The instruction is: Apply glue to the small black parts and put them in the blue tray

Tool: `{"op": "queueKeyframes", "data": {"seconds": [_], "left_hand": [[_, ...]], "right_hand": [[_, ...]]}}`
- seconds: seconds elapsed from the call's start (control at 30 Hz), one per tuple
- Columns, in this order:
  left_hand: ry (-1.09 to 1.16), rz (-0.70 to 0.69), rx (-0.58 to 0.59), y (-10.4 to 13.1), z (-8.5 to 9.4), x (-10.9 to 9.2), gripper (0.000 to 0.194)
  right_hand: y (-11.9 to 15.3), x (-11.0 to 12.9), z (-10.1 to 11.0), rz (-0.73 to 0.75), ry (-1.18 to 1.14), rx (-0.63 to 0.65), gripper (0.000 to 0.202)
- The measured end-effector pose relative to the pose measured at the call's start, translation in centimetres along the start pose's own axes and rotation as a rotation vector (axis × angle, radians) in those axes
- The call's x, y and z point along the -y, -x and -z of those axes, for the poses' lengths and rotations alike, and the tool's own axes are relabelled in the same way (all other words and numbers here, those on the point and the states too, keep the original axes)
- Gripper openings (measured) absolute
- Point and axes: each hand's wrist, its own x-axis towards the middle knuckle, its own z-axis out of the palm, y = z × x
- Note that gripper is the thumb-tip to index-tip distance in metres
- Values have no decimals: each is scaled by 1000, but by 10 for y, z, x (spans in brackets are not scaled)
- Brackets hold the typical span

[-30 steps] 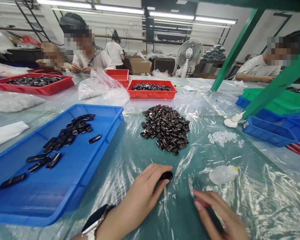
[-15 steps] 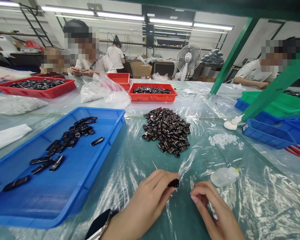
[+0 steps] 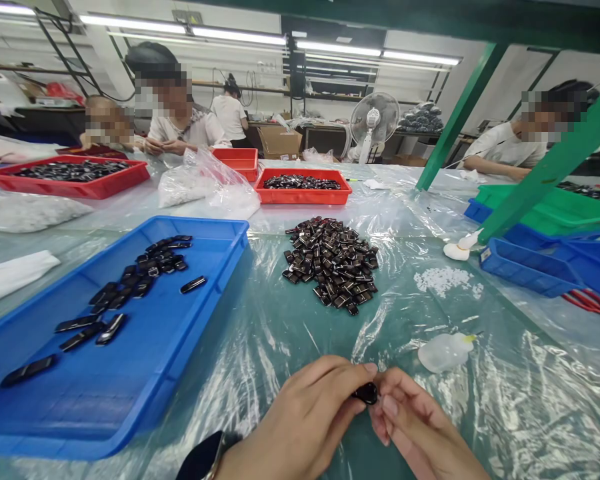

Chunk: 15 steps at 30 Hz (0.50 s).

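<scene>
My left hand pinches a small glossy black plastic piece between thumb and fingers, low in front of me. Against the right end of that piece, my right hand is closed, thumb against fingertips. Whatever those fingertips hold is too small and hidden to name. Beyond both hands lies a heap of similar black pieces on the plastic-covered table. To the right are a squeeze bottle with a yellowish tip, lying on its side, and a scatter of tiny white bits.
A large blue tray at left holds several black pieces. Red trays of black parts stand farther back. At right are a green post, blue bins and red-handled pliers. Other people sit across the table.
My hands have come together, and the right fingertips now meet the end of the black piece. The left hand has shifted slightly right and nearer to me with it.
</scene>
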Motion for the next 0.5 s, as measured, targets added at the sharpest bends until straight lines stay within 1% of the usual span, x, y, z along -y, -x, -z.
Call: {"op": "queueKeyframes", "data": {"seconds": [0.13,0.33,0.5], "left_hand": [[-21,-25,-6,-1,0,1,37],[-96,-130,-38,-4,2,-1,32],[-198,-118,-28,-1,4,-7,31]], "right_hand": [[-1,-2,3,-4,-58,22,14],[-1,-3,2,-16,-86,50,11],[-1,-2,1,-37,-104,78,15]]}}
